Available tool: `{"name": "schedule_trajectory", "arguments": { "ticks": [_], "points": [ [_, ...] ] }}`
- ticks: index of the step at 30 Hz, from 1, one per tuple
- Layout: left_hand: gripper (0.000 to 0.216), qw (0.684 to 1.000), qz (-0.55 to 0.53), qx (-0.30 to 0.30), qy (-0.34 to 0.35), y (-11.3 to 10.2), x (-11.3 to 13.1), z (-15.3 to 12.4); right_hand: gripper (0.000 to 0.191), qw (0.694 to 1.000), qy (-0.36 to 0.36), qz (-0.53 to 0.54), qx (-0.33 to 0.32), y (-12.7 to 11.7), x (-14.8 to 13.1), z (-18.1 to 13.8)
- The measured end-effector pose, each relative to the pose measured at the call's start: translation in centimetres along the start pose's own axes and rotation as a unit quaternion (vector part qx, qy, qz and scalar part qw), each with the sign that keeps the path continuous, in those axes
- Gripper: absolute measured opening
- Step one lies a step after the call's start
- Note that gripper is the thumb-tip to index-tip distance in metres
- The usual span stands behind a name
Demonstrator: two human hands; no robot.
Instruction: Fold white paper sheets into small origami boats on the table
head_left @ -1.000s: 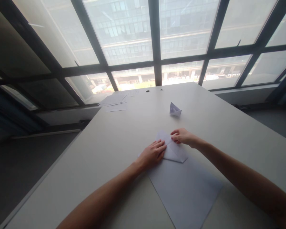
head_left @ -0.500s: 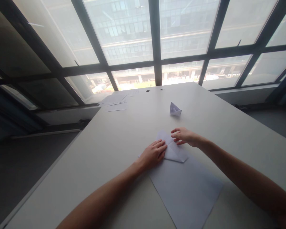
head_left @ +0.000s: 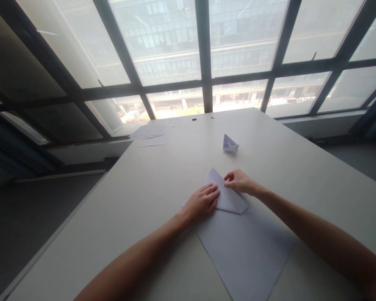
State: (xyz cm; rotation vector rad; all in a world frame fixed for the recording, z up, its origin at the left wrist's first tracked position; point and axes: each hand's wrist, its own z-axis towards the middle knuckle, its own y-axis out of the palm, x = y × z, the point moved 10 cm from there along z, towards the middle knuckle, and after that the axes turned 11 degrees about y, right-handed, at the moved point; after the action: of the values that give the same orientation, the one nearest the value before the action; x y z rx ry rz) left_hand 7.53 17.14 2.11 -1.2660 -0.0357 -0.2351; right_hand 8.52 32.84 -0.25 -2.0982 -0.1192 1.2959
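Observation:
A piece of white paper (head_left: 228, 200), folded with a pointed top and a slanting flap, lies on the table in front of me. My left hand (head_left: 203, 200) rests flat on its left side, fingers stretched out, hiding that part. At its upper right edge, my right hand (head_left: 240, 182) pinches the paper between thumb and fingers. Under the folded piece and nearer to me is a flat white sheet (head_left: 247, 251), which runs past the bottom of the view.
A small folded paper boat (head_left: 230, 144) stands beyond my hands on the white table (head_left: 138, 179). Several loose sheets (head_left: 150, 131) lie at the far left edge. Two small dark spots mark the far end, before a large framed window (head_left: 207, 54).
My right hand has closed from loosely spread fingers into a pinch at the folded paper's right edge. The top flap now lies differently, its crease less visible. My left hand stays put.

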Motion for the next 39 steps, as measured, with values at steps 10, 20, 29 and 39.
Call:
{"name": "schedule_trajectory", "arguments": {
  "ticks": [10,20,29,39],
  "points": [
    [0.037,1.000,-0.007,0.002,-0.009,0.2,-0.1,0.0,0.016,0.988,-0.072,-0.111,0.083,-0.5,-2.1,-0.9],
    [0.033,0.999,-0.022,0.014,-0.023,-0.8,0.1,0.1,0.019,0.993,-0.118,-0.009,-0.001,1.4,-2.8,-1.6],
    [0.031,0.999,0.001,0.026,-0.037,-0.7,-0.4,0.0,0.020,0.972,-0.195,-0.084,0.104,2.1,-4.2,-3.6],
    [0.037,0.983,-0.032,0.144,-0.110,-1.9,-1.6,-1.1,0.023,0.947,-0.191,-0.208,0.156,5.4,-4.9,-6.3]
  ]
}}
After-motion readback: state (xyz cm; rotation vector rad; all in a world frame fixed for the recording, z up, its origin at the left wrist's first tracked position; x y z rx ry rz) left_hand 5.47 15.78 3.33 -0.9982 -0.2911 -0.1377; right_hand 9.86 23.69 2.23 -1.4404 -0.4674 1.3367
